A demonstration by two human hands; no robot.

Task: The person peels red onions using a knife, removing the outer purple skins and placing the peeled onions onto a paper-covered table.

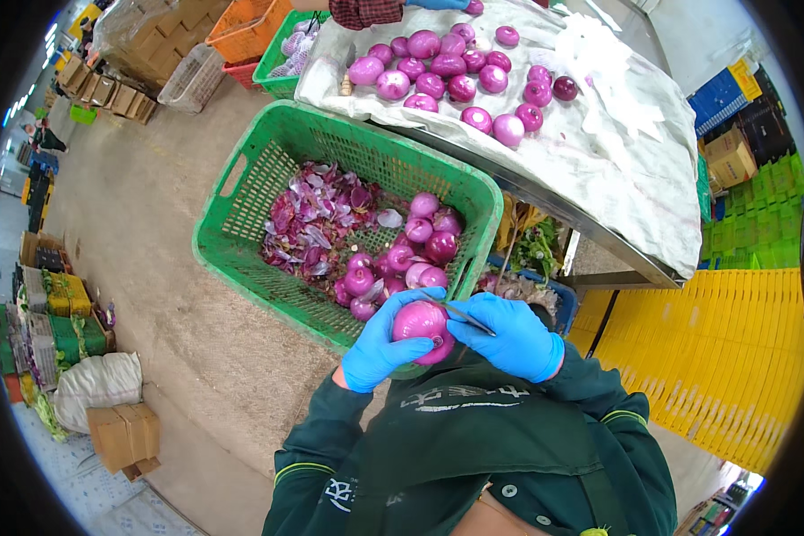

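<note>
My left hand [379, 350], in a blue glove, grips a large red onion [421, 325] in front of my apron. The onion's skin is smooth and shiny, and one of its ends faces towards me. In my right hand [509, 335], also gloved in blue, is a small knife [470, 317], its blade lying by the onion's upper right side. Just beyond my hands stands a green plastic crate [241, 258]. Several red onions [419, 230] lie in its right part, and a heap of loose purple onion skins [311, 214] fills the left.
A table covered with white woven sheeting [616, 194] bears several red onions [447, 65] and crumpled white netting [596, 74]. Another person's checked sleeve [365, 12] and blue glove [442, 3] show at its far edge. Stacked yellow crates [703, 355] stand at right; a cardboard box [124, 435] sits at left.
</note>
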